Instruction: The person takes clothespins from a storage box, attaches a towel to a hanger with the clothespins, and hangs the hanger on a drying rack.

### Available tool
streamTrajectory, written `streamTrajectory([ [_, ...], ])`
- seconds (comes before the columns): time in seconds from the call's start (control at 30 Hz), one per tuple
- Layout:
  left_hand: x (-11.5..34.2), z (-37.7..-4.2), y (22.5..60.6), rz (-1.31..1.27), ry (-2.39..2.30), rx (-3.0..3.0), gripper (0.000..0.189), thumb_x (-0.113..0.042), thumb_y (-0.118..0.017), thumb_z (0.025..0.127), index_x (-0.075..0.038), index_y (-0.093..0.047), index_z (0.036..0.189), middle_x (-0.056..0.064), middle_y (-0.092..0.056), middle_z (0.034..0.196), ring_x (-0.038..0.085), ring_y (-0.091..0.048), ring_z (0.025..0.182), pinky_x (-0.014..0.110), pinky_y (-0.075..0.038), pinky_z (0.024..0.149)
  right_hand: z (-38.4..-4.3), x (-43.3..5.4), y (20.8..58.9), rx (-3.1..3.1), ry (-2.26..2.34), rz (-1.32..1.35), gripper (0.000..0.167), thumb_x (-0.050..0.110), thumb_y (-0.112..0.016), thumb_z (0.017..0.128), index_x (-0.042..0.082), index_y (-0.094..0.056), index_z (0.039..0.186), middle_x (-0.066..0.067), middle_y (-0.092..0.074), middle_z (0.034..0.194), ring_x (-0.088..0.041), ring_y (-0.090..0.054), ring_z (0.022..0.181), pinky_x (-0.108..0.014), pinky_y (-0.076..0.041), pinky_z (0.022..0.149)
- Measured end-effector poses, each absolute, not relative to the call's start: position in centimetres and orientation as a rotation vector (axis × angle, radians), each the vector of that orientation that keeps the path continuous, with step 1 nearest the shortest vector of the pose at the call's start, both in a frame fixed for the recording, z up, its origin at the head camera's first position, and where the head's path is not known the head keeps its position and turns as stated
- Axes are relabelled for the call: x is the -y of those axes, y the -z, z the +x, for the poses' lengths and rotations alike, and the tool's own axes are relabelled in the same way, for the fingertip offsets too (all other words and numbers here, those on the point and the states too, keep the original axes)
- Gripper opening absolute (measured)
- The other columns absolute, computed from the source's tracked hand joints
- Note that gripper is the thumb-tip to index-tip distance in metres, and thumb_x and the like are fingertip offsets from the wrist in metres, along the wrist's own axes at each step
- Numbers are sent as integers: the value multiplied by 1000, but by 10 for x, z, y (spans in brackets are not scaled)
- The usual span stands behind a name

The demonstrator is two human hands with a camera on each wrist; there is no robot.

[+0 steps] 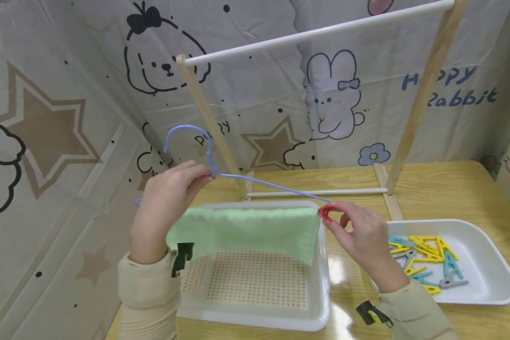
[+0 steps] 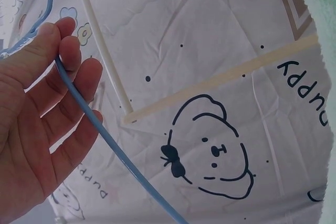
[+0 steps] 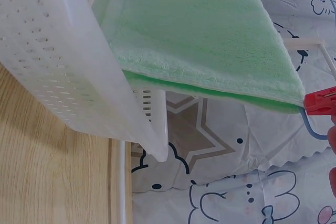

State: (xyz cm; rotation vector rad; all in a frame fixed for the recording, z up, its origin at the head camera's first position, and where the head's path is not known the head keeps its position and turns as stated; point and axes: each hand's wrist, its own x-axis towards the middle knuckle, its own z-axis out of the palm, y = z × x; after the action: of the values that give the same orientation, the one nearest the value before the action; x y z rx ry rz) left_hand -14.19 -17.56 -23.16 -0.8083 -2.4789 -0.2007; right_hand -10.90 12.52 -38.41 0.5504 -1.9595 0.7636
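My left hand [image 1: 170,196] pinches a blue wire clothes hanger [image 1: 187,126] just below its hook, thumb against fingertips. A light green towel [image 1: 255,231] hangs folded over the hanger's lower bar, above a white basket [image 1: 324,283]. At the towel's right corner, my right hand [image 1: 363,231] pinches a red clothespin [image 1: 324,212] between thumb and fingers. In the right wrist view the red clothespin [image 3: 320,101] sits at the towel's corner beside the hanger's bend; whether its jaws grip the cloth is unclear. The hanger's left end is mostly hidden behind my left hand.
A white tray [image 1: 488,278] at the right holds several yellow, blue and grey clothespins [image 1: 425,255]. Behind the basket stands a rack with wooden posts [image 1: 420,99] and a white top rail [image 1: 318,35]. A printed cloth [image 1: 255,104] hangs around the wooden table [image 1: 450,193].
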Motion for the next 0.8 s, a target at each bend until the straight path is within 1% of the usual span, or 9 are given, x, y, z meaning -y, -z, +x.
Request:
streamTrajectory([
  [0.23, 176, -140, 232, -813, 243, 2487, 5, -15, -65, 81, -10, -66, 82, -5, -58, 75, 8, -46, 54, 26, -37, 46, -107, -125, 384, 1980, -749, 536, 41, 43, -47, 90, 4, -60, 90, 0, -53, 54, -10, -41, 43, -26, -33, 42],
  [0.47, 176, -139, 231, -830, 410, 2528, 6, -8, -63, 81, -5, -66, 86, -2, -60, 80, 11, -49, 63, 28, -42, 58, -107, -123, 383, 1955, -775, 509, 40, 42, -47, 90, 4, -61, 88, -2, -53, 54, -12, -43, 43, -34, -41, 50],
  [0.6, 175, -139, 230, -851, 472, 2521, 8, -3, -63, 81, -2, -67, 88, 1, -60, 81, 13, -52, 66, 29, -44, 62, -107, -122, 383, 1934, -813, 497, 40, 42, -49, 89, 5, -62, 88, -2, -53, 53, -12, -43, 44, -37, -41, 53],
  [0.8, 175, -140, 232, -865, 501, 2504, 9, -2, -63, 80, -2, -67, 88, 2, -61, 82, 13, -53, 68, 28, -44, 62, -109, -122, 383, 1896, -809, 511, 38, 41, -51, 89, 5, -64, 85, 0, -52, 52, -11, -41, 43, -36, -38, 55],
])
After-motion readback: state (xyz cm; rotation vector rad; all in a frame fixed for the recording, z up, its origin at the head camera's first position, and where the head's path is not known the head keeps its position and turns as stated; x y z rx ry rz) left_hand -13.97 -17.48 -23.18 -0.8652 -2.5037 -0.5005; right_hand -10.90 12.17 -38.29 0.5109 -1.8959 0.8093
